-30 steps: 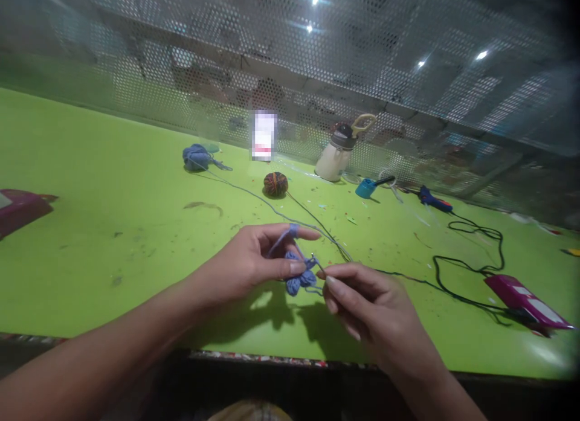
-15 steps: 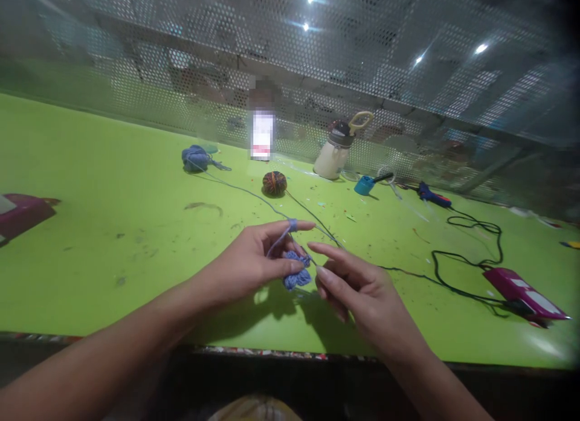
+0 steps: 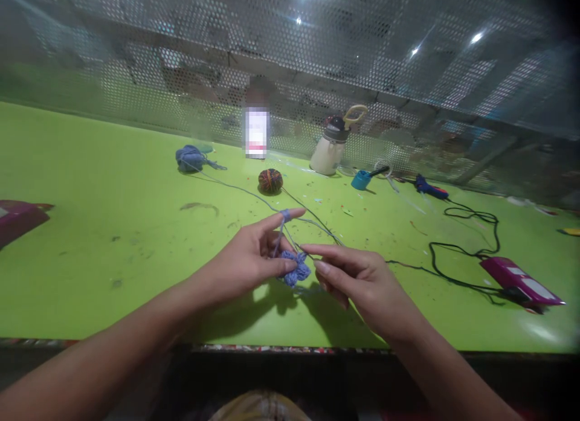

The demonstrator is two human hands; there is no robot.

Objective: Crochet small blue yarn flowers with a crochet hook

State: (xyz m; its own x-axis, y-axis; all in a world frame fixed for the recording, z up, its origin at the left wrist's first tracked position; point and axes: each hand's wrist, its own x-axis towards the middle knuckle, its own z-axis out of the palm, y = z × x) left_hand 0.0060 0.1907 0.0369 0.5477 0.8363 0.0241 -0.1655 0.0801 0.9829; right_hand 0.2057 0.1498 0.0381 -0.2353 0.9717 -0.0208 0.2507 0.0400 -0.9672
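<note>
Left hand [image 3: 247, 252]: thumb hid part of blue crochet piece [image 3: 299, 271]. Hook [image 3: 310, 256]: tip too small to resolve. Upright screen [image 3: 257, 130] was blurred; left edge cut off maroon box [image 3: 22, 221].

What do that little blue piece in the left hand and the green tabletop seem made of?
The blue piece: soft, matte yarn, judging by its plump, stranded texture; wool, cotton or acrylic, I can't tell. The green tabletop: smooth, slightly glossy, perhaps laminate or plastic sheeting, given the pale glare at right.
</note>
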